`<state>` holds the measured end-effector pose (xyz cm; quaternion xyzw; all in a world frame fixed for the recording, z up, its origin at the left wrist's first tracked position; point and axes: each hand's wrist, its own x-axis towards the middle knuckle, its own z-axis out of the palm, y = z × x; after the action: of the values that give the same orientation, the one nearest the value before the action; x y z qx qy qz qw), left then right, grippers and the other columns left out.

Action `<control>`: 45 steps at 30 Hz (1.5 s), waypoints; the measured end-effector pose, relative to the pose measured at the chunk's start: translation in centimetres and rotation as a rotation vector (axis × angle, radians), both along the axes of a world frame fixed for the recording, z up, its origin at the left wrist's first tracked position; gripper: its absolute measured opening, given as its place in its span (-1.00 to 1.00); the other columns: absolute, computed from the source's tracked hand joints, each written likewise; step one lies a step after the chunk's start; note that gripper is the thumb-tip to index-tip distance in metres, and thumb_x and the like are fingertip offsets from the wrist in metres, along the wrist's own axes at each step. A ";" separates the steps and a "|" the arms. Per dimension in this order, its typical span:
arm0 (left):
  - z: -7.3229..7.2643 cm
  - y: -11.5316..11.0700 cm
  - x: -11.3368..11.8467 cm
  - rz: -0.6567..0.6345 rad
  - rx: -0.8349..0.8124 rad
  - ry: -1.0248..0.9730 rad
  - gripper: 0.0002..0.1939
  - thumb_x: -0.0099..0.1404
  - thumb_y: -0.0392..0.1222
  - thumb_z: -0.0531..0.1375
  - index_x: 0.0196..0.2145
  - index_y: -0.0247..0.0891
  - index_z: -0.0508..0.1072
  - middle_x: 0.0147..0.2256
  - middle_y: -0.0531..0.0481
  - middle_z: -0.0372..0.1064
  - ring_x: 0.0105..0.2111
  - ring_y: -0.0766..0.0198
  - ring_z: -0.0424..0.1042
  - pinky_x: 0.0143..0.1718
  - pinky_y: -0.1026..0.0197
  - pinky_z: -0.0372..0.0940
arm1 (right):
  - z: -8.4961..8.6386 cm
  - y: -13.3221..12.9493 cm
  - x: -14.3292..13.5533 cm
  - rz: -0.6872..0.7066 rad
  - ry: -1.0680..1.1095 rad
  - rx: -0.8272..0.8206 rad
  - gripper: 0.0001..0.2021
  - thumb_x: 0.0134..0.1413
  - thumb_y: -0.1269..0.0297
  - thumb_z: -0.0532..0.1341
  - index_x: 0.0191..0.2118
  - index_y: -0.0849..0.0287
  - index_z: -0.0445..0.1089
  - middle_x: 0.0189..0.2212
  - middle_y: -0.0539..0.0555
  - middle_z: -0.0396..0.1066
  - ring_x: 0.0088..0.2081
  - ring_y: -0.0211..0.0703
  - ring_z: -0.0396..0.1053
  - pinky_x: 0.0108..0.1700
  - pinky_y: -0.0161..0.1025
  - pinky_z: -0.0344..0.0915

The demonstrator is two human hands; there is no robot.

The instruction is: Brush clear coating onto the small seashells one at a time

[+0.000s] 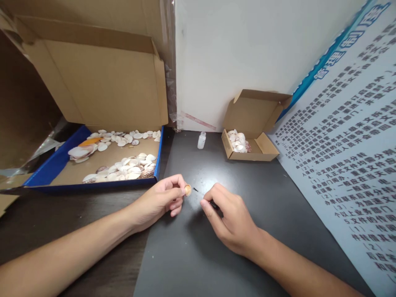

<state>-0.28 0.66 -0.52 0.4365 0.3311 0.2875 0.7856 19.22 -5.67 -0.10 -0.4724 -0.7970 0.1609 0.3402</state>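
Note:
Between the thumb and forefinger of my left hand (167, 196) is a small orange-brown shell (187, 190), its hollow side showing. My right hand (230, 216) is closed in a pinch around a thin brush (195, 189), whose dark tip points at the shell with a small gap between them. Most of the brush's handle is hidden by my fingers. Behind my hands, a small bottle (201, 140) with whitish contents stands on the dark grey mat (173, 255).
A blue-sided cardboard box (159, 154) with many shells lies open at the left. At the back right, a smaller cardboard box (253, 156) also holds shells. A white wall (235, 45) rises behind, and a printed poster (349, 152) slants along the right.

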 end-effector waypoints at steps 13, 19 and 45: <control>0.0 0.0 0.0 -0.042 -0.005 -0.028 -0.82 0.24 -0.18 0.28 -0.37 -0.27 0.32 -0.56 0.19 0.12 -0.62 0.49 0.02 -0.60 0.40 0.13 | 0.1 -0.1 0.0 0.101 0.063 0.009 -0.87 0.30 0.39 0.05 -0.30 0.16 0.28 -0.41 0.00 0.29 -0.41 -0.23 0.25 -0.35 -0.29 0.16; 0.0 0.0 0.0 -0.060 0.001 0.004 -0.79 0.21 -0.16 0.30 -0.39 -0.28 0.32 -0.54 0.18 0.12 -0.61 0.50 0.03 -0.60 0.39 0.13 | 0.1 0.1 0.1 -0.017 -0.003 -0.022 -0.85 0.31 0.39 0.04 -0.32 0.16 0.28 -0.43 -0.01 0.26 -0.45 -0.24 0.22 -0.38 -0.27 0.12; 0.0 0.1 0.0 -0.089 0.001 0.044 -0.73 0.19 -0.10 0.32 -0.39 -0.25 0.29 -0.55 0.19 0.12 -0.61 0.48 0.02 -0.58 0.37 0.11 | 0.7 -0.3 0.0 0.115 0.021 0.045 -0.87 0.25 0.42 0.01 -0.28 0.17 0.27 -0.42 0.02 0.29 -0.44 -0.22 0.24 -0.36 -0.26 0.17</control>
<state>-0.25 0.73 -0.51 0.4574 0.3286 0.2428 0.7898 19.23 -5.96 0.57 -0.4163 -0.8226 0.1671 0.3495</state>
